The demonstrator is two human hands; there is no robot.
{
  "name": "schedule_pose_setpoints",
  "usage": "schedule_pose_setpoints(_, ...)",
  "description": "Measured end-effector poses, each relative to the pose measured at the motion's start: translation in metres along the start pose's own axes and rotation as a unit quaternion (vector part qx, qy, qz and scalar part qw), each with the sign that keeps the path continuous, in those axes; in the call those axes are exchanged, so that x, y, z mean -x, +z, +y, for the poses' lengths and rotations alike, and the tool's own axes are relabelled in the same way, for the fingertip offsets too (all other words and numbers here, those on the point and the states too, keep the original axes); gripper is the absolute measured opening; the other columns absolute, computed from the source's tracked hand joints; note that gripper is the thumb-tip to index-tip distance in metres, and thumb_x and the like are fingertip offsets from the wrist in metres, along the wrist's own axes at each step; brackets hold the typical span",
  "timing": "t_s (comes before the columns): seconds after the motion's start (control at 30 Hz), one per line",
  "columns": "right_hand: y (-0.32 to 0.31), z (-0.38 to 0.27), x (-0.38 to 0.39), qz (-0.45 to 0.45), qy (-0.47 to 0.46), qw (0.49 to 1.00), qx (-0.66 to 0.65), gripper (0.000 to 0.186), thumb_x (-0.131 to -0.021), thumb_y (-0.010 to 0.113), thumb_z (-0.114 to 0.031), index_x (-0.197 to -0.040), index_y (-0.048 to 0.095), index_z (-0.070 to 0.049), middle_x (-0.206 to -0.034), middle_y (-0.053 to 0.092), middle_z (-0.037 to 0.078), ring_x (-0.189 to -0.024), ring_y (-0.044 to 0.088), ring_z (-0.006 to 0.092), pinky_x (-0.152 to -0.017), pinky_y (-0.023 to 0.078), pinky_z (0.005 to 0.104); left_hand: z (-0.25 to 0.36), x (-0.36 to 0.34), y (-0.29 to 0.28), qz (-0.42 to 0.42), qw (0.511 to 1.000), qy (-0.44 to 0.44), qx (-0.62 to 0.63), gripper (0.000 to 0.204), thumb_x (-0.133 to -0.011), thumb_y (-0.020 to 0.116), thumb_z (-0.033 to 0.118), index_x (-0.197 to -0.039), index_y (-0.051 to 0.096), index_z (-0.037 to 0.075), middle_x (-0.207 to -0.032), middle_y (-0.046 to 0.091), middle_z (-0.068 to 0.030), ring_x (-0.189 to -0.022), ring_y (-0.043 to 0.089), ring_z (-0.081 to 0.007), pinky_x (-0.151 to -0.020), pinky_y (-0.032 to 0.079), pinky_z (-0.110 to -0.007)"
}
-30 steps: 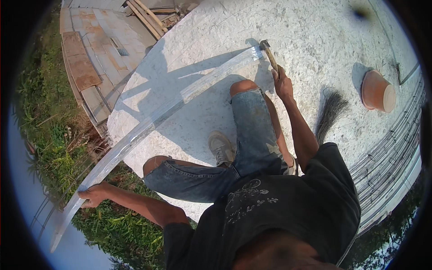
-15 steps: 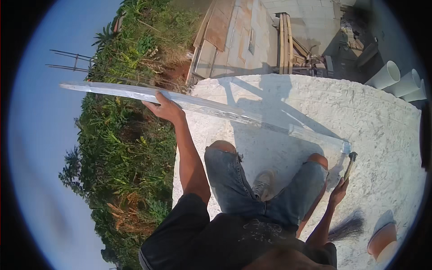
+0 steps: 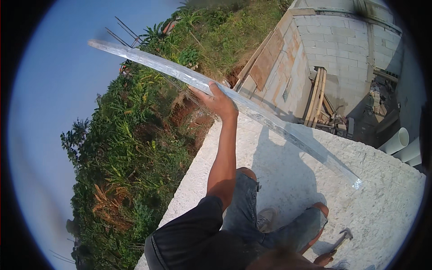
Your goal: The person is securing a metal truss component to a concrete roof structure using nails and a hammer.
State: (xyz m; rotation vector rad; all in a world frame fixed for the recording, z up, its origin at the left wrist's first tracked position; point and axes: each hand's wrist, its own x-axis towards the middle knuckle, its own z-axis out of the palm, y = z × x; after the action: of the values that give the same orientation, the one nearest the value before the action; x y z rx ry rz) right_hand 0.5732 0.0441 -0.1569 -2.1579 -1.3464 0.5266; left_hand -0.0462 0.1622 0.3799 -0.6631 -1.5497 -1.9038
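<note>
My left hand (image 3: 220,103) is closed around a long silvery bar (image 3: 155,63), thumb on top and fingers curled under it. The bar slants across the view; its far-left end sticks out past the slab over the greenery, and its other end is above the pale slab at right. Its surface is shiny and looks crinkled in places. Low at the right, beside my knee, my right hand (image 3: 324,259) grips a claw hammer (image 3: 346,233) by the handle. The hammer is apart from the bar, and part of that hand is cut off by the lower edge.
I am on a rough whitish slab (image 3: 369,211) whose left edge drops to dense plants (image 3: 130,180). Thin rebar rods (image 3: 128,30) stick out at far left. Beyond the slab are a block wall (image 3: 335,42), timber poles (image 3: 317,96) and white pipes (image 3: 396,141) at right.
My view has turned. My left hand has moved away from me with the bar, which slants more steeply. The hammer, earlier close by the bar's right end, is now well apart from it.
</note>
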Motion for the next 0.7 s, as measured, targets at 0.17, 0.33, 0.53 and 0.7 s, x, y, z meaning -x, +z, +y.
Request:
schedule_pose_setpoints(0.17, 0.010, -0.011, 0.008, -0.029, 0.023, 0.999, 0.004, 0.050, -0.101, 0.030, -0.044, -0.144, 0.042, -0.021, -0.128, 0.054, 0.020, -0.115, 0.057, 0.0357, -0.088, 0.049, 0.0457, 0.016, -0.019, 0.000, -0.027, 0.999, 0.018, 0.014, 0.075, -0.098, 0.048, 0.024, -0.154, 0.002, 0.004, -0.152, 0.020, -0.0212, -0.129, 0.040, -0.0292, -0.104, 0.035, -0.039)
schedule_pose_setpoints(0.33, 0.006, -0.013, 0.019, -0.060, 0.045, 0.997, 0.014, 0.051, -0.101, 0.029, -0.044, -0.144, 0.042, -0.021, -0.127, 0.054, 0.020, -0.114, 0.058, 0.0362, -0.088, 0.049, 0.0462, 0.012, -0.019, 0.013, -0.054, 0.996, -0.054, 0.041, 0.074, -0.097, 0.048, 0.022, -0.153, 0.005, 0.003, -0.153, 0.019, -0.0204, -0.130, 0.039, -0.0300, -0.106, 0.034, -0.039)
schedule_pose_setpoints(0.53, -0.011, -0.012, 0.022, -0.077, 0.081, 0.993, 0.041, 0.051, -0.101, 0.029, -0.045, -0.144, 0.042, -0.022, -0.125, 0.054, 0.020, -0.113, 0.058, 0.0367, -0.088, 0.049, 0.0467, -0.004, 0.007, 0.006, -0.050, 0.996, -0.076, -0.026, 0.072, -0.096, 0.047, 0.020, -0.153, 0.006, 0.002, -0.155, 0.016, -0.0206, -0.138, 0.031, -0.0330, -0.111, 0.027, -0.041)
schedule_pose_setpoints(0.7, -0.027, -0.011, 0.017, -0.102, 0.098, 0.987, 0.070, 0.051, -0.100, 0.029, -0.045, -0.144, 0.042, -0.022, -0.124, 0.054, 0.020, -0.113, 0.058, 0.0371, -0.088, 0.049, 0.0472, -0.018, 0.018, -0.009, -0.059, 0.991, -0.120, 0.027, 0.073, -0.095, 0.048, 0.022, -0.152, 0.006, 0.000, -0.155, 0.016, -0.0227, -0.140, 0.027, -0.0329, -0.113, 0.024, -0.040)
